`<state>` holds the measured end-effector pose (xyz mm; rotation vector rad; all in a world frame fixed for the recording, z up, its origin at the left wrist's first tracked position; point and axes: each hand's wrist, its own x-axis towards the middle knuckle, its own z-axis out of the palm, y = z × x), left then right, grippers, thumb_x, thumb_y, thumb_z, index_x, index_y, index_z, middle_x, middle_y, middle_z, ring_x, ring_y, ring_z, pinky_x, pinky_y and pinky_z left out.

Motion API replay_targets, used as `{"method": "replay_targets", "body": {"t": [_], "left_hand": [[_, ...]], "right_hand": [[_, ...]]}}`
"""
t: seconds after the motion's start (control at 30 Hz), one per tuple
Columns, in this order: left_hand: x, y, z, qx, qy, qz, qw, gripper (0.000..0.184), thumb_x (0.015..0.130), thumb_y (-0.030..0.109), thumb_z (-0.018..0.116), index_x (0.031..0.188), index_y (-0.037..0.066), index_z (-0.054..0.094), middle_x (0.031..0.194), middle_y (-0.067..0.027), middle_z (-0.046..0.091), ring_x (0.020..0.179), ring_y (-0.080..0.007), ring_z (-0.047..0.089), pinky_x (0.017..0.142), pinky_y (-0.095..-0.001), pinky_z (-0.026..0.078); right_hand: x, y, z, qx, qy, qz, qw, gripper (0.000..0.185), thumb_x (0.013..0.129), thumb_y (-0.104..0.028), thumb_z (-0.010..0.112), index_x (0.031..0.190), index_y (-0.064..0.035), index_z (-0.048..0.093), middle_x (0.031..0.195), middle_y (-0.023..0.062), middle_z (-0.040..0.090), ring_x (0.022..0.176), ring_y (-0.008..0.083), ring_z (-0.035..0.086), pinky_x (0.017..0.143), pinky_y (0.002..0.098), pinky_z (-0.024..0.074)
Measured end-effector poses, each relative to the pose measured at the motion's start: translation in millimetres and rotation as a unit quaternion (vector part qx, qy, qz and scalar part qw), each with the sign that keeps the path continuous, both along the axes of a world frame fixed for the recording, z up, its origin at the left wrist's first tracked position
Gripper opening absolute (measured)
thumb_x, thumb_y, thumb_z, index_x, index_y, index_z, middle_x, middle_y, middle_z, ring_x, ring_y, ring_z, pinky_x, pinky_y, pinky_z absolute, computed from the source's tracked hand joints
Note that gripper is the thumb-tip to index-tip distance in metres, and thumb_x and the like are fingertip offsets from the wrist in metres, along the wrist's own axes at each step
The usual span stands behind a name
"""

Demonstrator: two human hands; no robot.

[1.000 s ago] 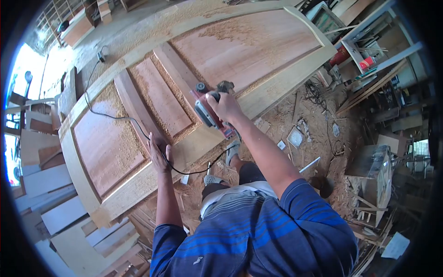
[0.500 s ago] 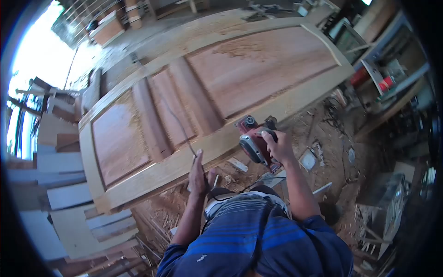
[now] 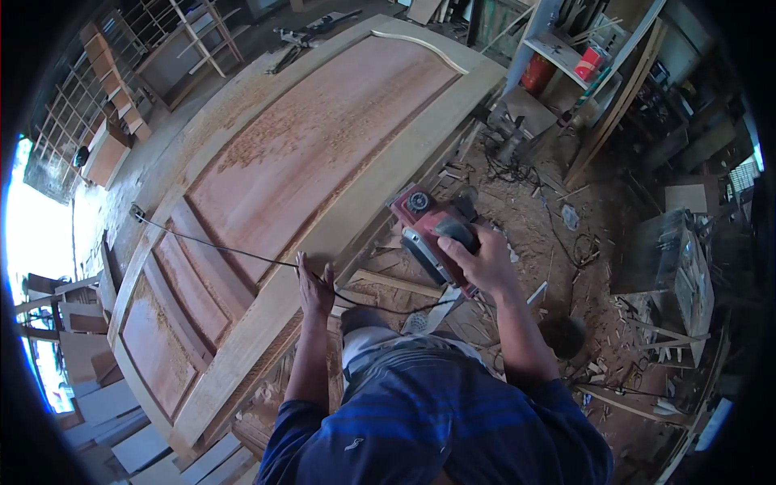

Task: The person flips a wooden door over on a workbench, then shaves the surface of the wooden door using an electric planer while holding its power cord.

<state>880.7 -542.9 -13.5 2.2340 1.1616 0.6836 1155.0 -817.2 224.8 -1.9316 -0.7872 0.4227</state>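
Note:
My right hand (image 3: 489,263) is wrapped around the rear handle of a red electric planer (image 3: 430,226), held in the air beside the door's near edge. The planer has a round knob at its front. My left hand (image 3: 315,287) is at the near frame of the panelled wooden door (image 3: 339,218), with a black power cord (image 3: 218,244) running through it. Its fingers are partly extended, and their grip on the cord is partly hidden. From the hand the cord stretches across the door one way and sags towards my right side the other way.
Wood shavings (image 3: 267,145) lie on the door panels. Offcuts and debris cover the floor (image 3: 525,218) on the right. A shelf with a red can (image 3: 592,61) stands at the upper right. Boards (image 3: 137,444) are stacked at the lower left, and a glass-sided box (image 3: 659,259) stands at right.
My view has turned to the right, so the door appears more steeply angled. The planer stays in my right hand. My left hand still has the cord, which now looks straighter across the door.

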Motion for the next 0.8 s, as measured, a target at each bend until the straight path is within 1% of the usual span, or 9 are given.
{"method": "replay_targets", "body": {"t": [0.1, 0.17, 0.27, 0.3, 0.37, 0.47, 0.5, 0.63, 0.8], "left_hand": [[40.1, -0.3, 5.4, -0.012, -0.013, 0.005, 1.000, 0.087, 0.104, 0.032, 0.079, 0.169, -0.002, 0.031, 0.168, -0.0351, 0.044, 0.157, -0.0501, 0.043, 0.129, -0.0535, 0.039], [67.5, 2.3, 10.8, -0.008, -0.021, -0.008, 1.000, 0.088, 0.104, 0.029, 0.079, 0.170, -0.001, 0.029, 0.168, -0.0347, 0.045, 0.155, -0.0508, 0.046, 0.127, -0.0545, 0.041], [119.5, -5.5, 29.7, -0.015, -0.021, -0.012, 1.000, 0.086, 0.105, 0.026, 0.078, 0.170, -0.002, 0.028, 0.167, -0.0346, 0.046, 0.154, -0.0520, 0.048, 0.126, -0.0546, 0.042], [136.9, -4.3, 25.2, -0.004, -0.037, -0.022, 0.999, 0.086, 0.106, 0.026, 0.077, 0.171, -0.002, 0.028, 0.167, -0.0345, 0.046, 0.154, -0.0520, 0.048, 0.126, -0.0547, 0.042], [175.5, 0.0, 15.4, 0.018, -0.074, -0.041, 0.996, 0.086, 0.107, 0.025, 0.075, 0.172, -0.001, 0.026, 0.167, -0.0343, 0.047, 0.154, -0.0519, 0.049, 0.126, -0.0549, 0.042], [250.2, 6.3, 14.5, -0.009, -0.080, -0.043, 0.996, 0.084, 0.110, 0.032, 0.069, 0.173, -0.001, 0.025, 0.167, -0.0355, 0.045, 0.155, -0.0516, 0.048, 0.125, -0.0556, 0.041], [279.3, 9.3, 11.1, 0.004, -0.107, -0.060, 0.992, 0.083, 0.113, 0.042, 0.063, 0.173, -0.002, 0.026, 0.168, -0.0363, 0.044, 0.155, -0.0519, 0.047, 0.125, -0.0564, 0.041], [395.1, 3.9, 5.7, -0.072, -0.150, -0.078, 0.983, 0.089, 0.112, 0.054, 0.058, 0.173, -0.004, 0.026, 0.169, -0.0361, 0.043, 0.159, -0.0497, 0.044, 0.129, -0.0536, 0.037], [527.1, 7.2, 11.3, -0.121, -0.206, -0.066, 0.969, 0.094, 0.112, 0.060, 0.055, 0.172, -0.007, 0.025, 0.172, -0.0356, 0.039, 0.162, -0.0467, 0.039, 0.132, -0.0516, 0.032]], "right_hand": [[47.2, -19.3, -3.5, -0.010, 0.041, -0.049, 0.998, 0.058, 0.093, -0.052, 0.084, 0.110, 0.0030, 0.081, 0.085, 0.0184, 0.077, 0.081, 0.0333, 0.076, 0.078, 0.0454, 0.0588], [78.8, -25.8, -1.9, 0.001, 0.062, -0.074, 0.995, 0.055, 0.094, -0.049, 0.085, 0.108, 0.0045, 0.080, 0.077, 0.0118, 0.073, 0.072, 0.0229, 0.074, 0.068, 0.0401, 0.0576], [127.5, -29.5, 9.5, 0.011, 0.132, -0.116, 0.984, 0.050, 0.097, -0.045, 0.086, 0.107, 0.0028, 0.079, 0.072, 0.0056, 0.069, 0.060, 0.0119, 0.067, 0.056, 0.0313, 0.0526], [146.8, -29.0, 6.2, 0.049, 0.139, -0.119, 0.982, 0.045, 0.099, -0.044, 0.086, 0.105, 0.0004, 0.078, 0.068, 0.0009, 0.065, 0.051, 0.0055, 0.059, 0.048, 0.0250, 0.0454], [187.6, -27.5, 12.1, 0.049, 0.140, -0.134, 0.980, 0.045, 0.099, -0.044, 0.085, 0.103, -0.0002, 0.077, 0.067, 0.0002, 0.064, 0.051, 0.0061, 0.058, 0.048, 0.0256, 0.0451], [261.1, -17.4, 16.7, 0.051, 0.114, -0.155, 0.980, 0.044, 0.100, -0.044, 0.085, 0.097, -0.0008, 0.076, 0.066, -0.0004, 0.062, 0.049, 0.0065, 0.056, 0.048, 0.0261, 0.0439], [289.6, -13.7, 13.8, 0.047, 0.106, -0.162, 0.980, 0.044, 0.100, -0.043, 0.085, 0.097, -0.0007, 0.076, 0.066, -0.0002, 0.063, 0.049, 0.0066, 0.056, 0.048, 0.0262, 0.0441], [406.4, 13.8, 9.5, 0.026, 0.091, -0.178, 0.980, 0.042, 0.100, -0.040, 0.086, 0.094, 0.0001, 0.075, 0.066, 0.0005, 0.063, 0.050, 0.0070, 0.057, 0.047, 0.0269, 0.0448], [526.9, 39.1, 18.2, -0.009, 0.056, -0.189, 0.980, 0.042, 0.100, -0.037, 0.085, 0.087, 0.0004, 0.072, 0.063, 0.0012, 0.063, 0.049, 0.0083, 0.059, 0.047, 0.0285, 0.0459]]}}
